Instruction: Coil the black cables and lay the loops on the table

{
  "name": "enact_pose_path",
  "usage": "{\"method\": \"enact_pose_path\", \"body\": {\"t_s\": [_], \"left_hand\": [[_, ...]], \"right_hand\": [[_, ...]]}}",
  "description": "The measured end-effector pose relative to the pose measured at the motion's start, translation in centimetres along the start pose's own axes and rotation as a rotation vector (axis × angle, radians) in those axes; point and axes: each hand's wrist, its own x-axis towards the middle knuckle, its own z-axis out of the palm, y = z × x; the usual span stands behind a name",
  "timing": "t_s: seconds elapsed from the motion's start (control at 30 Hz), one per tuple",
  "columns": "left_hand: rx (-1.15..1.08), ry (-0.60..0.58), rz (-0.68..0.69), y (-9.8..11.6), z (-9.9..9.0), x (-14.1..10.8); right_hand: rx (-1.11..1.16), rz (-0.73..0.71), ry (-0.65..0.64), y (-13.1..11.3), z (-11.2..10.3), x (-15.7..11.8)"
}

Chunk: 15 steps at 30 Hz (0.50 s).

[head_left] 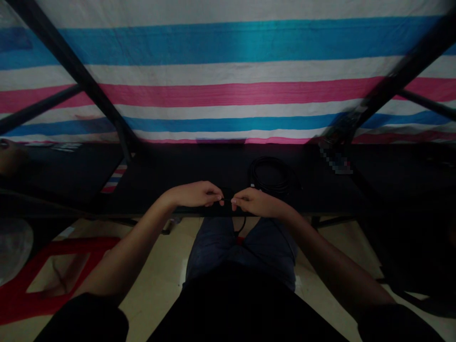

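Note:
Just above the front edge of the black table [185,166], my left hand [199,194] and my right hand [255,201] face each other a short way apart. Between their fingertips runs a thin black cable [227,200], pinched by both. Part of a dark cable hangs below the table edge toward my lap. Right behind my right hand lies a coil of black cable [281,184] with a small light-coloured tip. The ends of the held cable are hidden by my fingers or too dark to make out.
Black metal posts [71,61] slant up on both sides before a striped tarp [228,45]. A red plastic stool [85,244] stands at lower left. Another person's hand [10,159] rests by the left table. A pixelated object [337,161] lies right.

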Motion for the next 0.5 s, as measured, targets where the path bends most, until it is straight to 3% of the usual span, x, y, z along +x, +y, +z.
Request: {"method": "enact_pose_path", "body": {"t_s": [0.17, 0.37, 0.5], "left_hand": [[-0.238, -0.109, -0.017, -1.1, -0.8, -1.6], [-0.331, -0.127, -0.018, -2.1, -2.1, -4.1], [-0.386, -0.105, -0.027, -3.3, -1.9, -3.8]], "right_hand": [[-0.084, 0.010, -0.097, 1.6, -2.4, -1.0], [-0.067, 0.153, -0.164, 2.8, -7.3, -4.2], [-0.072, 0.255, -0.127, 3.0, -9.4, -6.0]]}}
